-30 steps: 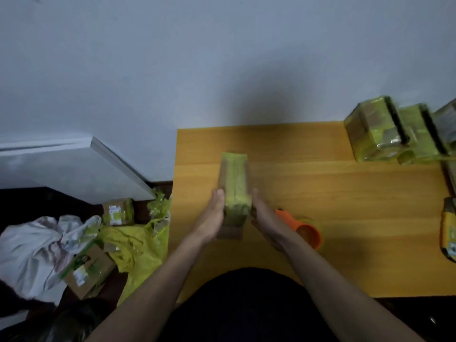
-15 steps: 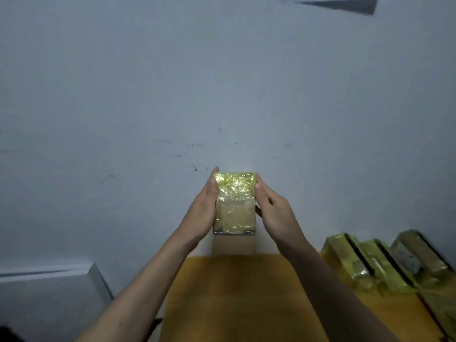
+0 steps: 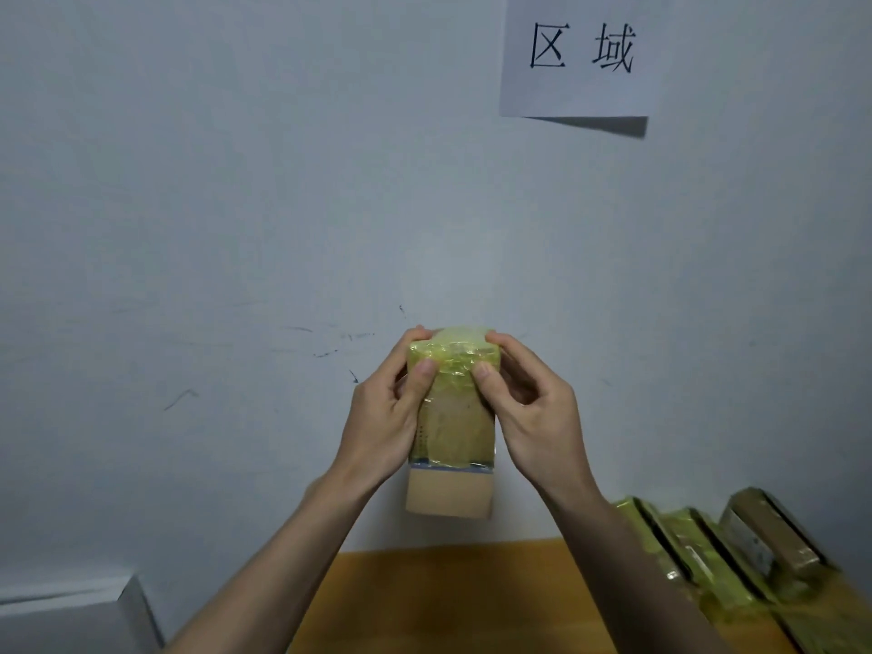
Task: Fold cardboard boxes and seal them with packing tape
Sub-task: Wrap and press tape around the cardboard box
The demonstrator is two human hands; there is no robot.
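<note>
Box [image 3: 452,431] upright, long axis vertical, btwn left hand [image 3: 384,413] & right hand [image 3: 533,417].

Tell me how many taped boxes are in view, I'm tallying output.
4: one box held up by the left hand and right hand; three in a row at the table's right. More may lie out of frame.

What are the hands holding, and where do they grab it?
Both hands, left hand and right hand, hold a small taped box by its top end, thumbs pressing the yellow tape.
</note>
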